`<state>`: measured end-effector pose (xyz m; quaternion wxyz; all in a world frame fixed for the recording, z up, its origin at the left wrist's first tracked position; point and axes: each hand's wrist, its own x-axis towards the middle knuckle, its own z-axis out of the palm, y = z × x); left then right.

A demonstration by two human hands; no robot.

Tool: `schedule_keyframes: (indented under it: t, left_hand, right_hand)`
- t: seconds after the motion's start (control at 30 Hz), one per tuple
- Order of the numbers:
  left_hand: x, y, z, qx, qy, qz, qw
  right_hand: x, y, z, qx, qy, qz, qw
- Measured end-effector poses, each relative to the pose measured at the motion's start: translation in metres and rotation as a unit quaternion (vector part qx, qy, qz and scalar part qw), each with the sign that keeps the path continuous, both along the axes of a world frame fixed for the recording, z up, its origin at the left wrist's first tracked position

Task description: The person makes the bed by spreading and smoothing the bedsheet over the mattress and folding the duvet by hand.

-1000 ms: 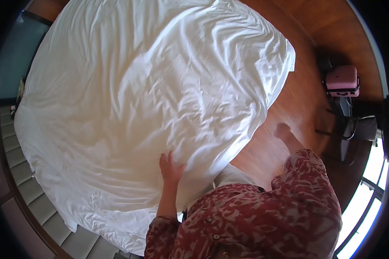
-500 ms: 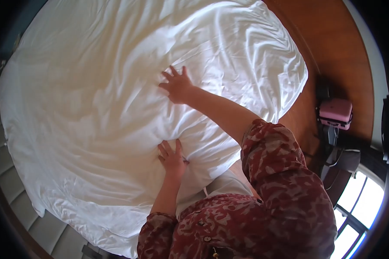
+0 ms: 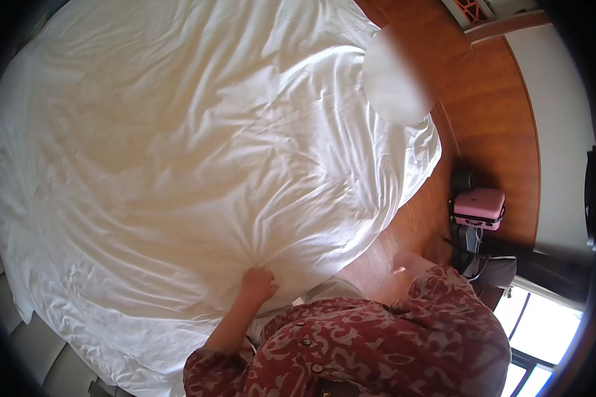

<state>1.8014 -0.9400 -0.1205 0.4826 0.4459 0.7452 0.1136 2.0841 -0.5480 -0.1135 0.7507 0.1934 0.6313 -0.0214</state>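
1. Your left hand (image 3: 259, 284) is closed, fingers curled into a bunch of the white bed sheet (image 3: 179, 172), creases fanning from your grip
2. That sheet spreads rumpled in front of you
3. Your right hand (image 3: 404, 262) is blurred, over the wooden floor (image 3: 401, 228); I cannot tell its opening or hold
4. A pink suitcase (image 3: 480, 205) sits beyond it

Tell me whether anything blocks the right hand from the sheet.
Nothing visible does: the right hand is beside the sheet, with only floor showing between them. The left hand, gripping the sheet, is not in between.
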Motion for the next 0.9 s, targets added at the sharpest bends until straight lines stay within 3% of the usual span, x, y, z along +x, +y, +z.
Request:
schedule_keyframes:
  t: [0.03,0.07,0.1,0.13,0.2,0.27,0.3,0.37,0.4,0.53,0.6,0.77,0.83,0.9]
  left_hand:
    - [-0.005,0.001,0.002,0.008,-0.077,0.058,0.995]
    - [-0.015,0.006,0.002,0.017,-0.153,0.118,0.981]
    - [-0.027,0.013,0.003,0.024,-0.228,0.179,0.957]
    - [-0.051,0.029,0.011,0.135,-0.077,0.215,0.964]
    - [-0.098,0.072,0.012,0.317,0.174,0.245,0.900]
    - [-0.136,0.106,0.019,0.265,0.292,0.227,0.890]
    - [-0.147,0.120,0.025,0.220,0.366,0.220,0.877]
    - [-0.158,0.142,0.018,0.121,0.333,0.270,0.895]
    - [-0.156,0.148,0.014,0.069,0.317,0.295,0.899]
    - [-0.119,0.174,-0.010,-0.127,0.291,0.304,0.898]
    - [-0.105,0.192,-0.016,-0.152,0.298,0.338,0.879]
    - [-0.090,0.266,-0.010,-0.146,0.253,0.360,0.886]
    - [-0.083,0.302,-0.010,-0.115,0.247,0.330,0.904]
    - [-0.073,0.335,-0.012,-0.067,0.236,0.289,0.925]
  right_hand:
    - [0.014,0.007,-0.002,-0.022,-0.046,-0.009,0.999]
    - [0.026,0.027,-0.020,0.011,0.147,0.006,0.989]
    - [-0.049,0.021,-0.004,0.032,0.285,-0.018,0.958]
    - [-0.132,0.012,0.017,0.040,0.427,-0.034,0.903]
    - [-0.257,0.004,0.028,0.025,0.673,0.029,0.738]
    - [-0.348,0.005,0.024,-0.055,0.738,0.109,0.664]
    - [-0.385,-0.003,0.028,-0.029,0.740,0.156,0.653]
    - [-0.444,-0.005,0.027,-0.024,0.650,0.232,0.723]
    - [-0.463,0.001,0.014,-0.011,0.656,0.271,0.704]
    - [-0.474,0.060,-0.005,0.005,0.607,0.215,0.765]
    - [-0.437,0.133,-0.006,0.027,0.564,0.141,0.814]
    - [-0.239,0.294,-0.009,0.118,0.535,0.010,0.837]
    - [-0.169,0.313,0.025,0.218,0.402,-0.087,0.885]
    - [-0.108,0.337,0.031,0.270,0.336,-0.093,0.898]
